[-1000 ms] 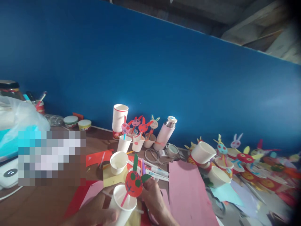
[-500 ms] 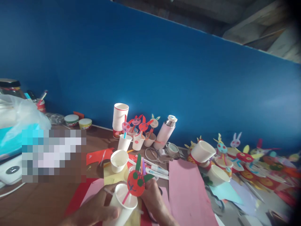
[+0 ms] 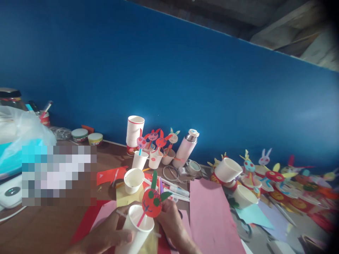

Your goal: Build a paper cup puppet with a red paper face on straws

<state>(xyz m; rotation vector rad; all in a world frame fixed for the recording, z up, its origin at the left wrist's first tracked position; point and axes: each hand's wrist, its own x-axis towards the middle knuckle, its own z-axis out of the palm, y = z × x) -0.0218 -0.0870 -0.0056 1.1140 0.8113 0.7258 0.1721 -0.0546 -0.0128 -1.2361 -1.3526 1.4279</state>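
My left hand (image 3: pixel 112 229) is wrapped round a white paper cup (image 3: pixel 139 229), tilted a little. Out of the cup rises a pink straw (image 3: pixel 141 219) bearing a round red paper rabbit head (image 3: pixel 151 204) with green ears, green eyes and a drawn mouth. Pale straw-like ends (image 3: pixel 157 234) stick out on both sides of the cup. My right hand (image 3: pixel 171 217) is closed at the right edge of the rabbit head, just under one green ear; its fingertips are partly hidden behind the head.
Behind my hands stand another white cup (image 3: pixel 134 181), finished-looking rabbit cups (image 3: pixel 155 159), a cup stack (image 3: pixel 135 130) and a pink flask (image 3: pixel 184 150). Pink paper (image 3: pixel 209 215) lies right of my hands. Several decorated cups (image 3: pixel 283 192) crowd the right; a plastic bag (image 3: pixel 25 127) is left.
The rabbit head has shifted slightly upward and left, its ears tilting a little. My right hand has moved slightly with it; the left still holds the cup.
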